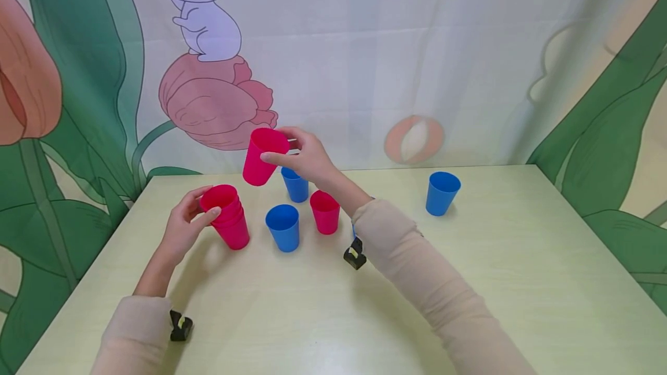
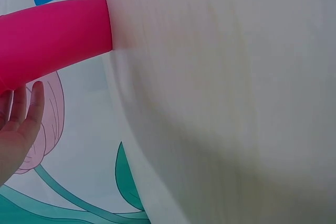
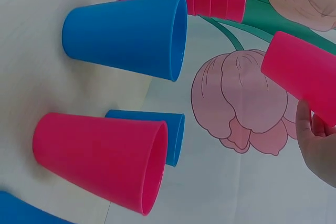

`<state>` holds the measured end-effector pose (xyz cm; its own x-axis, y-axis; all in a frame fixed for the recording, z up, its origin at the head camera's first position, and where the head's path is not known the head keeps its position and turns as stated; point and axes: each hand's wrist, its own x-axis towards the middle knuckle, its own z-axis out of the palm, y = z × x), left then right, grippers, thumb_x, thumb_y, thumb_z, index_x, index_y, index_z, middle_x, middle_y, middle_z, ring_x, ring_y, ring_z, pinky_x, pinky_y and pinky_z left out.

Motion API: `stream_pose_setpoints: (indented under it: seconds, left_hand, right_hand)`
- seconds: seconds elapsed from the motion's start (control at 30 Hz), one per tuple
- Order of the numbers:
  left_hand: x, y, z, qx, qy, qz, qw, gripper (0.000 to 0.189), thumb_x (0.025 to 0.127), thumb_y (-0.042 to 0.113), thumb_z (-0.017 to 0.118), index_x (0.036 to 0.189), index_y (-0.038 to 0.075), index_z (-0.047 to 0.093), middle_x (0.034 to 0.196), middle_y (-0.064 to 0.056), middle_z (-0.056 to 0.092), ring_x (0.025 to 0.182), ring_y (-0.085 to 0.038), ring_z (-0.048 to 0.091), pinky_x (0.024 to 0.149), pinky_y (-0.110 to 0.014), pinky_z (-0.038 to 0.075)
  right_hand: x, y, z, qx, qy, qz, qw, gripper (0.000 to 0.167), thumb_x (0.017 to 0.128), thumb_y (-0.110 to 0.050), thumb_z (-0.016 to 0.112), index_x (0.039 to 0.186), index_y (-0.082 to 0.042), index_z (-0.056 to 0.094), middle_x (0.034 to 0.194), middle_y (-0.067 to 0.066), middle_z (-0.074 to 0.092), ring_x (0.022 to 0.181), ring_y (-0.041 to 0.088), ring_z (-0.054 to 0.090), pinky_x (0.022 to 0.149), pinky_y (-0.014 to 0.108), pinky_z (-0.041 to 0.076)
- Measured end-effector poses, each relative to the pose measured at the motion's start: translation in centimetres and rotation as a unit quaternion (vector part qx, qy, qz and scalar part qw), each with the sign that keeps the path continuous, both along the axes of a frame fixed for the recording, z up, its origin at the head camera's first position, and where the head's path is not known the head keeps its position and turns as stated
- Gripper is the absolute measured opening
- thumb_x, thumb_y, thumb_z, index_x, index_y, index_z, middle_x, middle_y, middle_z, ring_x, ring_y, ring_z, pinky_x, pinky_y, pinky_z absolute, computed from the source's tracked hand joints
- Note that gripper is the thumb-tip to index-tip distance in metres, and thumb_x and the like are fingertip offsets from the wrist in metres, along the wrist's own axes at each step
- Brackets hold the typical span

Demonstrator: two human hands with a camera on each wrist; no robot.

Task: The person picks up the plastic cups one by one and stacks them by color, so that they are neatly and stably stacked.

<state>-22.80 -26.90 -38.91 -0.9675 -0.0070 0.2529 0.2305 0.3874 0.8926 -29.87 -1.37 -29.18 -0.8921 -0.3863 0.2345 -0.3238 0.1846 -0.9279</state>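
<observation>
Beige sleeves (image 1: 443,288) reach in from below, the right one angled leftward. The right hand (image 1: 304,158) has its grip clamped on a red cup (image 1: 256,162), held above the desk (image 1: 292,317), mouth up and leaning, base angled down and left. From that grip, the stack (image 1: 235,233) of red cups lies lower and to the left, mouth up; the left hand (image 1: 184,221) is nearer to it, its grip wrapped around the upper part. Just right stand a front blue cup (image 1: 283,230), another red one (image 1: 326,216) and a rear blue cup (image 1: 297,187); a far blue cup (image 1: 442,195) sits well apart. Behind hangs a flower-printed cloth (image 1: 469,74).
</observation>
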Motion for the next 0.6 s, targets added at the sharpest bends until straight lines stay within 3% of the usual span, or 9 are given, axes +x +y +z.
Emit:
stream_pose_setpoints:
  seconds: [0.2, 0.47, 0.6]
  left_hand:
    - [0.9, 0.8, 1.3, 0.004, 0.004, -0.005, 1.0000, 0.053, 0.090, 0.017, 0.056, 0.135, -0.001, 0.034, 0.112, 0.007, 0.048, 0.098, -0.004, 0.047, 0.072, -0.017, 0.049]
    - [-0.3, -0.2, -0.3, -0.003, 0.006, -0.003, 1.0000, 0.054, 0.090, 0.018, 0.057, 0.137, 0.003, 0.034, 0.115, 0.007, 0.048, 0.100, -0.004, 0.047, 0.071, -0.017, 0.049]
    - [-0.3, -0.3, -0.5, -0.002, 0.006, -0.004, 1.0000, 0.056, 0.090, 0.020, 0.057, 0.137, 0.004, 0.033, 0.118, 0.004, 0.048, 0.101, -0.005, 0.047, 0.072, -0.017, 0.049]
  right_hand:
    - [0.2, -1.0, 0.2, 0.018, 0.008, 0.021, 0.9996, 0.065, 0.077, -0.029, 0.072, 0.133, -0.014, 0.043, 0.116, 0.003, 0.053, 0.104, 0.016, 0.048, 0.070, 0.026, 0.050]
    - [0.2, -2.2, 0.3, 0.017, 0.023, 0.041, 0.9987, 0.065, 0.077, -0.027, 0.072, 0.133, -0.013, 0.044, 0.115, 0.003, 0.053, 0.102, 0.015, 0.049, 0.069, 0.026, 0.051]
    - [0.2, -3.0, 0.3, 0.017, 0.038, 0.052, 0.9978, 0.065, 0.076, -0.026, 0.072, 0.133, -0.012, 0.043, 0.114, 0.002, 0.054, 0.100, 0.014, 0.050, 0.070, 0.027, 0.051]
